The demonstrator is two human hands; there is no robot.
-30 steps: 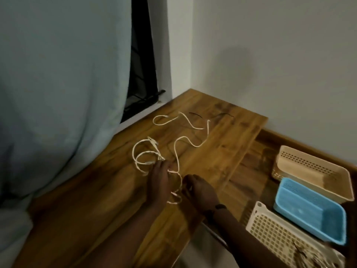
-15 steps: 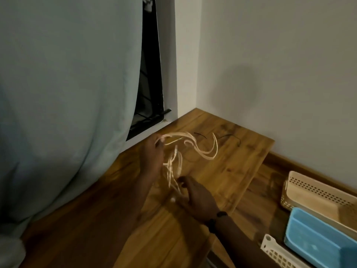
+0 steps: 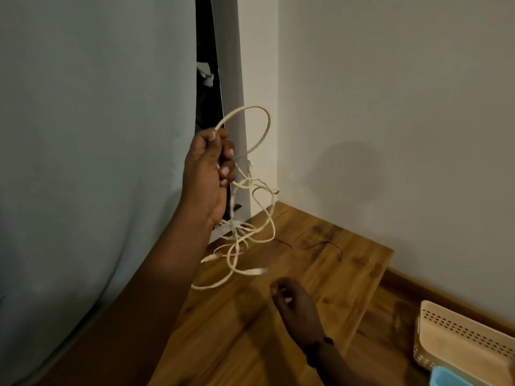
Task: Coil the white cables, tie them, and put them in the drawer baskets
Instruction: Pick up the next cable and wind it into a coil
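Left hand point(image 3: 207, 165) fisted around white cables point(image 3: 245, 218), tangle dangling above wooden table point(image 3: 348, 263). Right hand point(image 3: 292, 299) low, fingers loosely curled, holding nothing. Best now: catch one plug end with free fingers, draw a single strand clear, then loop evenly. Beige basket point(image 3: 459, 338) waiting at right.

Blue basket point(image 3: 457, 378) cut off by the bottom edge (only a corner shows); cable point(image 3: 250, 232) plugs blurred

Home: curtain point(image 3: 83, 162), wooden desk point(image 3: 320, 274)
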